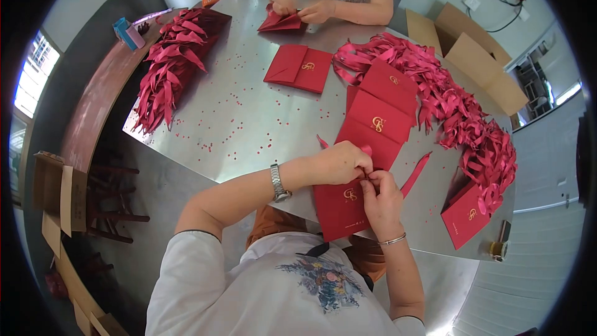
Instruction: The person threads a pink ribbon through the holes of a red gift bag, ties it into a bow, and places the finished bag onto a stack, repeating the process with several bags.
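Observation:
Near the table's front edge, my left hand [339,163] and my right hand [381,200] meet at the top of a red paper gift bag [341,214] with a gold logo. The fingers of both are pinched closed on its red ribbon [415,176]. One ribbon tail sticks out to the right, and a shorter end shows beyond my left hand. My fingertips hide the spot where the ribbon meets the bag. Just past my hands lie overlapping flat red bags [377,123] with the same gold logo.
A long heap of ribboned red bags [435,87] curves along the table's right side. Another ribboned stack [174,65] lies at the left. Small red paper dots dot the metal table [205,124]. Opposite, a person's hands [316,12] hold a red bag. Cardboard boxes [479,56] stand right.

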A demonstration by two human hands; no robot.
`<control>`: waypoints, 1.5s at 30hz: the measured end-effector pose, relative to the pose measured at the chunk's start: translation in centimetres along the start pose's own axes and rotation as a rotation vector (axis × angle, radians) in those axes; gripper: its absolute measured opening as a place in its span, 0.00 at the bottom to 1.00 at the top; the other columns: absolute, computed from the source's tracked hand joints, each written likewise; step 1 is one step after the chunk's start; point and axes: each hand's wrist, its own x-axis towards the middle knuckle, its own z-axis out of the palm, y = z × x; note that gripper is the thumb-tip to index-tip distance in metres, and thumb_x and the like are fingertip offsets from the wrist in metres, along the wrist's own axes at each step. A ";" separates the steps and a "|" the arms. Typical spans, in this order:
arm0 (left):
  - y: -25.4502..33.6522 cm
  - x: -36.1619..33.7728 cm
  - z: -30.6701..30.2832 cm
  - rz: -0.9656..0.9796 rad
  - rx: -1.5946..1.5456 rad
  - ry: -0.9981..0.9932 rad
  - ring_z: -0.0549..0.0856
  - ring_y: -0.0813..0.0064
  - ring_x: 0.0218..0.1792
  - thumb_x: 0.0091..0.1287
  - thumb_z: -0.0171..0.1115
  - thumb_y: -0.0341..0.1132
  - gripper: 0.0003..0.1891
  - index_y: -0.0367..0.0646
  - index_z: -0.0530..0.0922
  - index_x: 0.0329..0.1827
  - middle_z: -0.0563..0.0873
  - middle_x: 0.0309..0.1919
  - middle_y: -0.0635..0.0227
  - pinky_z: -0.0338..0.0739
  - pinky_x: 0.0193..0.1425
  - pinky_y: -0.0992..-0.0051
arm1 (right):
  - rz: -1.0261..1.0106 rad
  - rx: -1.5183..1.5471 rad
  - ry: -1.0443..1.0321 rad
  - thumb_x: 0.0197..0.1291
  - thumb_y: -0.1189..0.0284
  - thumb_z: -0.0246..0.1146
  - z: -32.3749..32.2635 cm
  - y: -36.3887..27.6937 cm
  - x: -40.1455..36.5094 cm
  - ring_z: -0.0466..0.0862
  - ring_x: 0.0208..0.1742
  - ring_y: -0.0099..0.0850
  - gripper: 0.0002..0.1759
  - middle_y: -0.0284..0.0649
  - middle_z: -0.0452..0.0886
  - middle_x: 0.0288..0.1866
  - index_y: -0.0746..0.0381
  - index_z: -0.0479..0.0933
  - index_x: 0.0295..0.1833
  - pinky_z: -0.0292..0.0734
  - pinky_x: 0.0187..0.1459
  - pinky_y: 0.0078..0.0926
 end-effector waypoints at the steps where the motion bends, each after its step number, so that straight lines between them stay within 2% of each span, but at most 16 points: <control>1: -0.3 0.3 0.1 0.063 0.075 0.009 0.86 0.51 0.35 0.57 0.62 0.28 0.04 0.40 0.83 0.34 0.86 0.31 0.54 0.80 0.41 0.58 | 0.029 0.019 -0.013 0.58 0.75 0.69 0.0 0.0 0.1 0.85 0.34 0.45 0.12 0.46 0.82 0.36 0.63 0.72 0.44 0.80 0.35 0.38; 3: 0.0 0.3 0.1 0.028 0.295 -0.112 0.86 0.52 0.38 0.61 0.60 0.28 0.02 0.39 0.79 0.33 0.85 0.29 0.55 0.80 0.41 0.57 | -0.016 -0.012 -0.012 0.58 0.77 0.69 -0.1 0.1 0.0 0.86 0.33 0.40 0.12 0.45 0.84 0.33 0.64 0.74 0.43 0.81 0.37 0.32; 6: 1.6 -0.1 -0.4 -0.041 0.426 -0.186 0.85 0.52 0.39 0.61 0.57 0.28 0.06 0.42 0.77 0.39 0.84 0.37 0.55 0.81 0.42 0.57 | 0.045 -0.021 -0.150 0.60 0.70 0.67 -0.9 0.0 0.2 0.85 0.35 0.46 0.11 0.46 0.84 0.34 0.60 0.74 0.44 0.80 0.36 0.41; 12: -0.7 -1.8 -3.3 -0.218 0.671 0.002 0.84 0.52 0.44 0.59 0.59 0.29 0.07 0.42 0.77 0.39 0.83 0.38 0.58 0.80 0.46 0.57 | 0.035 -0.170 -0.231 0.63 0.65 0.62 -2.3 1.1 -0.4 0.85 0.39 0.48 0.14 0.49 0.85 0.40 0.60 0.75 0.50 0.80 0.39 0.45; 14: -0.6 -1.8 -3.3 -0.318 0.680 0.027 0.84 0.53 0.44 0.61 0.59 0.28 0.10 0.42 0.79 0.45 0.84 0.42 0.55 0.80 0.46 0.59 | 0.012 -0.190 -0.230 0.63 0.66 0.62 -1.8 1.0 -0.3 0.85 0.40 0.47 0.14 0.49 0.84 0.40 0.60 0.75 0.51 0.80 0.38 0.43; 16: -0.1 -2.5 -2.6 -0.134 0.444 0.371 0.84 0.55 0.41 0.63 0.60 0.28 0.13 0.40 0.79 0.51 0.84 0.43 0.54 0.80 0.44 0.63 | 0.050 -0.140 -0.180 0.61 0.69 0.63 -1.2 1.5 -0.5 0.85 0.38 0.46 0.13 0.47 0.85 0.39 0.60 0.75 0.50 0.80 0.38 0.42; 17: 1.1 -2.8 -2.7 -0.244 0.335 0.398 0.84 0.59 0.39 0.62 0.63 0.26 0.15 0.39 0.80 0.53 0.84 0.43 0.55 0.80 0.41 0.67 | 0.079 -0.122 -0.154 0.61 0.70 0.64 -1.0 1.8 -0.5 0.85 0.37 0.46 0.13 0.47 0.85 0.38 0.60 0.75 0.50 0.80 0.38 0.42; 21: 2.5 -6.0 0.0 -0.296 0.189 0.192 0.83 0.63 0.38 0.62 0.66 0.27 0.11 0.37 0.82 0.47 0.83 0.41 0.58 0.78 0.40 0.69 | 0.177 -0.099 -0.109 0.59 0.70 0.65 -0.8 2.0 -0.7 0.85 0.36 0.47 0.13 0.45 0.85 0.36 0.60 0.73 0.48 0.80 0.36 0.43; 25: 3.0 -6.0 0.9 -0.345 0.170 0.218 0.83 0.64 0.38 0.61 0.66 0.28 0.09 0.37 0.81 0.44 0.82 0.40 0.59 0.78 0.42 0.69 | 0.197 -0.095 -0.073 0.59 0.71 0.65 -0.6 1.6 -0.6 0.85 0.35 0.47 0.13 0.45 0.84 0.36 0.60 0.72 0.48 0.80 0.36 0.43; 27: 2.8 -5.9 0.6 -0.474 0.100 0.122 0.82 0.65 0.38 0.61 0.66 0.28 0.07 0.36 0.80 0.40 0.82 0.39 0.60 0.77 0.44 0.70 | 0.140 -0.109 -0.027 0.58 0.70 0.67 -0.7 1.5 -0.7 0.86 0.36 0.45 0.16 0.45 0.85 0.37 0.60 0.73 0.51 0.80 0.35 0.41; 31: 1.9 -6.3 0.4 -0.414 0.035 0.158 0.80 0.72 0.36 0.61 0.66 0.27 0.07 0.35 0.78 0.38 0.82 0.38 0.65 0.76 0.42 0.73 | 0.112 -0.170 -0.152 0.54 0.66 0.71 -3.5 0.9 -0.7 0.86 0.38 0.42 0.28 0.43 0.85 0.38 0.57 0.73 0.61 0.81 0.38 0.38; 33: 1.9 -6.4 0.0 -0.515 -0.094 0.218 0.79 0.77 0.35 0.62 0.66 0.27 0.06 0.34 0.78 0.37 0.81 0.37 0.68 0.74 0.41 0.76 | 0.005 -0.202 -0.115 0.53 0.66 0.72 -5.6 1.8 -1.0 0.86 0.37 0.42 0.28 0.42 0.85 0.38 0.57 0.75 0.60 0.81 0.39 0.37; 34: 1.4 -6.5 -0.1 -0.523 -0.118 0.244 0.77 0.80 0.34 0.62 0.66 0.26 0.05 0.34 0.78 0.36 0.81 0.35 0.69 0.74 0.41 0.78 | 0.063 -0.255 -0.186 0.50 0.66 0.73 -6.9 2.4 -1.2 0.86 0.38 0.41 0.28 0.42 0.86 0.39 0.57 0.76 0.58 0.81 0.40 0.36; 36: 0.6 -6.6 -0.4 -0.528 -0.116 0.262 0.79 0.76 0.33 0.61 0.67 0.28 0.07 0.34 0.79 0.36 0.81 0.35 0.65 0.75 0.40 0.75 | 0.164 -0.222 -0.240 0.50 0.67 0.73 -9.2 4.3 -2.2 0.86 0.39 0.41 0.27 0.44 0.85 0.40 0.57 0.78 0.57 0.80 0.40 0.36; 41: -0.3 -6.6 -0.6 -0.526 -0.077 0.308 0.84 0.63 0.36 0.59 0.68 0.33 0.09 0.35 0.82 0.35 0.83 0.35 0.58 0.78 0.41 0.69 | 0.594 0.269 -0.204 0.53 0.81 0.69 -13.5 6.8 -6.4 0.75 0.31 0.18 0.22 0.29 0.76 0.31 0.61 0.79 0.56 0.72 0.34 0.16; 45: 0.1 -5.9 -0.8 -0.521 0.009 0.282 0.84 0.58 0.38 0.59 0.67 0.36 0.10 0.37 0.83 0.35 0.84 0.37 0.57 0.78 0.44 0.65 | 0.558 0.649 -0.035 0.54 0.85 0.66 -14.7 8.0 -9.5 0.75 0.32 0.18 0.20 0.30 0.77 0.34 0.64 0.79 0.54 0.68 0.32 0.17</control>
